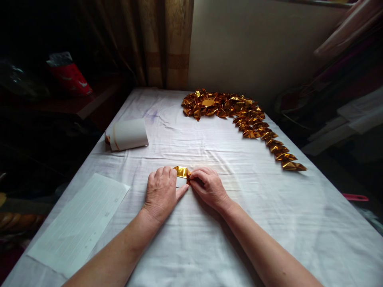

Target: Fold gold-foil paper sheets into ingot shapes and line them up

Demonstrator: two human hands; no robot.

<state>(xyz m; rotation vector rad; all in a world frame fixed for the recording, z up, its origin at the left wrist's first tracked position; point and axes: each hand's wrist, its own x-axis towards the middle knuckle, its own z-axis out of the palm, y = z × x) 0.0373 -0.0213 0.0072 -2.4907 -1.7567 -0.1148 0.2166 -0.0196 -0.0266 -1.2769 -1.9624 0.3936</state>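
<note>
A small piece of gold foil paper (pixel 181 172) with a white underside lies on the white cloth at the table's middle. My left hand (pixel 162 192) rests on its left part, fingers curled down over it and the thumb stretched toward the right. My right hand (pixel 208 186) pinches the paper's right edge with curled fingers. A long curved pile of several folded gold foil pieces (pixel 236 115) runs from the far middle of the table down its right side.
The white cloth (pixel 227 223) covers the whole table. A roll of paper sheets bound with a band (pixel 127 134) lies at the left. A lined white sheet (pixel 80 223) lies at the near left. A curtain and wall stand behind; dark clutter flanks both sides.
</note>
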